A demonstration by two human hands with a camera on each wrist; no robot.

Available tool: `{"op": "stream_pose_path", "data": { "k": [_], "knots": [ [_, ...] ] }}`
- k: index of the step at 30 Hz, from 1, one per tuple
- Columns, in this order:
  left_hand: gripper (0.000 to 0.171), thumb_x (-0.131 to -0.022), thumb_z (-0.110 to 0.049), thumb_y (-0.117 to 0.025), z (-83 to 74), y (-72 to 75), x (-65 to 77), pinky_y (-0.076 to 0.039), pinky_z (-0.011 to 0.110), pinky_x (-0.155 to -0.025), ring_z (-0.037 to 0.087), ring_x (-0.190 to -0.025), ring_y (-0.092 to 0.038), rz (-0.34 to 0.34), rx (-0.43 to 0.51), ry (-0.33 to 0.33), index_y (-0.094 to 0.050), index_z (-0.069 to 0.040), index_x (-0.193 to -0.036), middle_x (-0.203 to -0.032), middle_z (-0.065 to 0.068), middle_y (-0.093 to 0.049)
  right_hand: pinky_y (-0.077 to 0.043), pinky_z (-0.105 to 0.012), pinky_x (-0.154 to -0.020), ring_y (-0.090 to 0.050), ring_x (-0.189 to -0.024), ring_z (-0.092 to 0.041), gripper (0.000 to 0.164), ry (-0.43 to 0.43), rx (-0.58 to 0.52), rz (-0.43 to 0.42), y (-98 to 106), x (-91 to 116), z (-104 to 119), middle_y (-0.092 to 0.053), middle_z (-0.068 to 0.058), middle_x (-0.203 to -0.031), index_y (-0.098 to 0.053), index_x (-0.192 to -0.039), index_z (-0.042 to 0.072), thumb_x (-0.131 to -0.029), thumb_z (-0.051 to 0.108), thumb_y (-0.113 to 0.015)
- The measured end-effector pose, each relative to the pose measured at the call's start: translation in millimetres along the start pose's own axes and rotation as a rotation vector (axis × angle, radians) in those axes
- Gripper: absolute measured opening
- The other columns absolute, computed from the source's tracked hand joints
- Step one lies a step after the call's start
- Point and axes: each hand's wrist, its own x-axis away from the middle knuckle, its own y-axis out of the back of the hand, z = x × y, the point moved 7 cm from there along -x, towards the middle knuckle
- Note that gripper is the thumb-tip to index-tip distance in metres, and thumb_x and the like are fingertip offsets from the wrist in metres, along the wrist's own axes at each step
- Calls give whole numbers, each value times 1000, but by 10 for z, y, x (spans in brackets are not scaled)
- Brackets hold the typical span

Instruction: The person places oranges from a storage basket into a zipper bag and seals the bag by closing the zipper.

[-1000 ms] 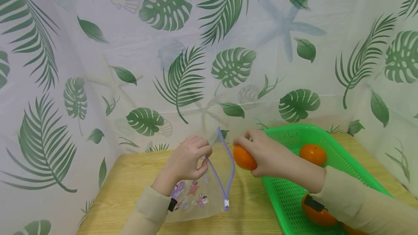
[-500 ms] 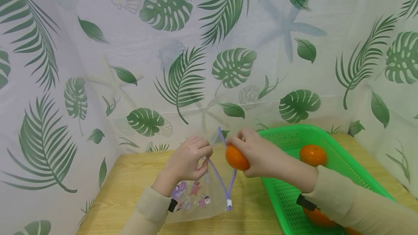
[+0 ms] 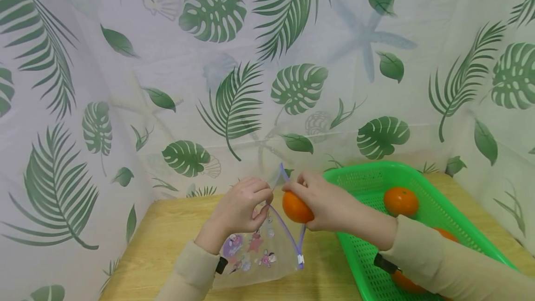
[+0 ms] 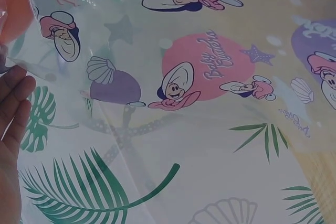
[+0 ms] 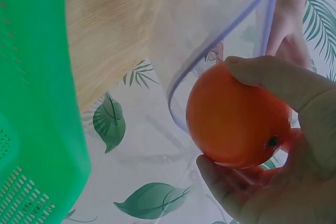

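Note:
A clear zip bag (image 3: 267,257) with pink and purple cartoon prints hangs from my left hand (image 3: 244,206), which pinches one side of its purple-edged mouth. The mouth stands spread apart, with a white slider at its lower corner. In my right hand (image 3: 328,203) an orange fruit (image 3: 297,207), like a mandarin, is gripped between thumb and fingers. The right wrist view shows that same mandarin (image 5: 236,116) right at the bag's purple rim (image 5: 220,38). Printed bag film (image 4: 205,72) fills much of the left wrist view, with the left fingers (image 4: 16,95) at its edge.
A green plastic basket (image 3: 349,250) stands on the wooden table (image 3: 175,231) at the right, under my right forearm. Another mandarin (image 3: 401,201) lies in its far part, and more show partly behind the sleeve. A leaf-patterned sheet (image 3: 259,82) rises behind the table.
My right hand has moved left with the mandarin, from beside the bag to its mouth. The bag's slider corner has shifted slightly right. My left hand has stayed nearly in place.

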Motion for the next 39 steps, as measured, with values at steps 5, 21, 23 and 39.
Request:
{"op": "stream_pose_path", "data": {
  "k": [5, 21, 23, 39],
  "knots": [
    [12, -81, -9, -73, -5, 9, -2, -56, 32, -87, 16, -86, -64, 0, 3, 6, -64, -14, -87, -88, -4, -67, -61, -37, -75, -58, -97, -24, 84, -3, 7, 17, -29, 9, -5, -57, -11, -115, -61, -140, 14, -65, 7, -99],
    [14, -82, -9, -76, -4, 31, 0, -56, 32, -88, 17, -87, -66, -1, -15, 9, -65, -15, -87, -86, -4, -67, -63, -43, -80, -64, -101, -27, 84, -18, -10, 65, -94, 39, -44, -63, -14, -121, -61, -142, 11, -67, 12, -99],
    [14, -82, -9, -76, -10, 35, -3, -57, 32, -88, 17, -87, -66, -2, -22, 4, -65, -15, -87, -86, -4, -67, -63, -43, -80, -65, -102, -27, 83, -13, -12, 63, -102, 51, -46, -64, -14, -121, -61, -141, 12, -67, 13, -100],
    [18, -79, -7, -77, -26, 49, -8, -56, 32, -85, 16, -85, -67, -16, -39, -6, -62, -14, -84, -85, -3, -67, -58, -30, -70, -60, -92, -21, 74, 28, 24, 50, -132, 76, -70, -64, -14, -118, -62, -140, 11, -73, 10, -95]
  ]
}}
